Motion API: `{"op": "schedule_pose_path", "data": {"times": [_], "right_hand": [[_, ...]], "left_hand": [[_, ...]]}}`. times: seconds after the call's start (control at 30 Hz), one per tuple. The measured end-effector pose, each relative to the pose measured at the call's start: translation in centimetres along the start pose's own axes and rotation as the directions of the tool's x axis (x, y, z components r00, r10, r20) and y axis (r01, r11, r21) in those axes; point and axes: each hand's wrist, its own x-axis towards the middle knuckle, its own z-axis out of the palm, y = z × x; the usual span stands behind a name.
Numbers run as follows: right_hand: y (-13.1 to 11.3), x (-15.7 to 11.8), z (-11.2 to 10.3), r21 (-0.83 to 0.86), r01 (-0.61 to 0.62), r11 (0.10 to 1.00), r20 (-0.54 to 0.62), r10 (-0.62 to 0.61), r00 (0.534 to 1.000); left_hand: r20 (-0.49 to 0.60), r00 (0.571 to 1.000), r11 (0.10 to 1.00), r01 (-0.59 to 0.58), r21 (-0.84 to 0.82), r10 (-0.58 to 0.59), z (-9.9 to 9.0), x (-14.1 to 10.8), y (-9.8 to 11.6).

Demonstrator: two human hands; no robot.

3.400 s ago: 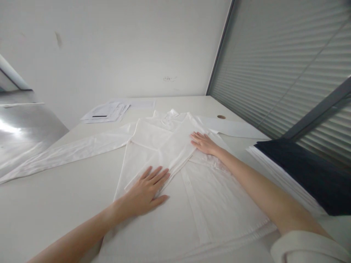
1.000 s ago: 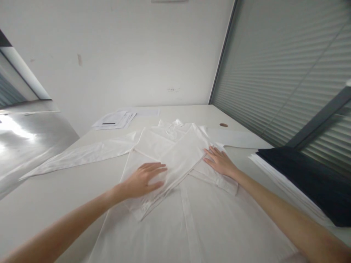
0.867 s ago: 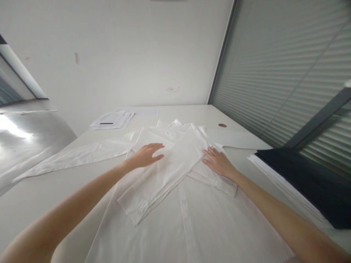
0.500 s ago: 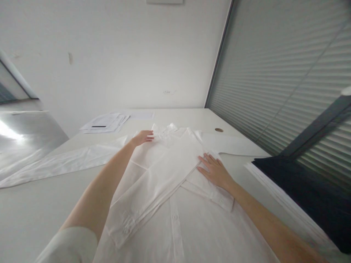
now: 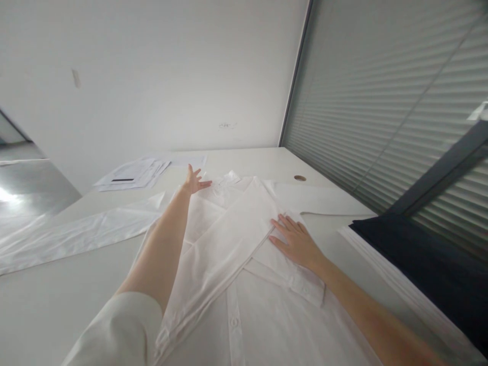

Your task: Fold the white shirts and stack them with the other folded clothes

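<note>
shirt (image 5: 270, 325), sleeves crossed, apparently being smoothed; left hand (image 5: 192, 185): fingers wide, beside collar (image 5: 231, 178); right hand (image 5: 299, 246): fingers wide, flat on cloth; light pressure called for.

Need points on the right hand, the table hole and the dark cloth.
right hand (image 5: 295, 242): head view, back of the hand
table hole (image 5: 300, 178): head view, middle of the opening
dark cloth (image 5: 423, 256): head view, upper face
</note>
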Motion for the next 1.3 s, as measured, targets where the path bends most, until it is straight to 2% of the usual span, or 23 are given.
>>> {"op": "schedule_pose_path", "data": {"times": [0.13,0.27,0.37,0.5,0.6,0.73,0.87,1.03,1.13,1.2,1.3], "right_hand": [[0.0,-0.1,0.1,0.006,0.008,1.000,-0.026,-0.008,1.000],[-0.1,-0.1,-0.1,-0.003,0.001,1.000,-0.006,-0.001,1.000],[-0.1,-0.2,-0.3,0.001,0.005,1.000,0.006,-0.005,1.000],[0.0,-0.2,-0.2,0.009,0.014,1.000,-0.022,-0.014,1.000],[0.2,-0.1,-0.1,0.020,0.026,0.999,-0.031,-0.025,0.999],[0.2,-0.1,-0.3,0.036,0.022,0.999,-0.031,-0.020,0.999],[0.0,-0.3,-0.6,0.021,0.012,1.000,-0.024,-0.012,1.000],[-0.9,1.1,-1.4,-0.049,0.045,0.998,-0.138,-0.051,0.989],[-2.3,4.0,-2.4,0.022,0.062,0.998,-0.216,-0.055,0.975],[-3.5,6.8,-3.0,0.118,0.045,0.992,-0.240,-0.016,0.971],[-5.5,11.5,-3.4,0.333,-0.037,0.942,-0.150,0.092,0.984]], "left_hand": [[-0.033,0.992,0.940,-0.104,0.325,0.121,0.5,0.6,-0.6],[-0.078,0.959,0.832,-0.193,0.521,0.271,1.0,0.9,-1.0],[-0.055,0.914,0.668,-0.251,0.701,0.402,1.1,0.7,-1.0],[0.085,0.849,0.373,-0.317,0.872,0.521,0.8,-0.4,-1.2],[0.203,0.824,0.186,-0.346,0.919,0.529,0.8,-1.4,-2.0],[0.284,0.841,0.038,-0.338,0.940,0.460,1.1,-2.8,-3.7],[0.294,0.853,-0.027,-0.314,0.949,0.431,1.9,-4.3,-5.3],[0.277,0.857,-0.045,-0.287,0.957,0.434,2.7,-6.3,-6.5],[0.272,0.851,-0.042,-0.284,0.958,0.449,2.8,-7.2,-7.0],[0.275,0.850,-0.039,-0.289,0.957,0.450,2.8,-7.6,-7.1],[0.266,0.854,-0.022,-0.287,0.958,0.448,2.7,-7.7,-7.3]]}}
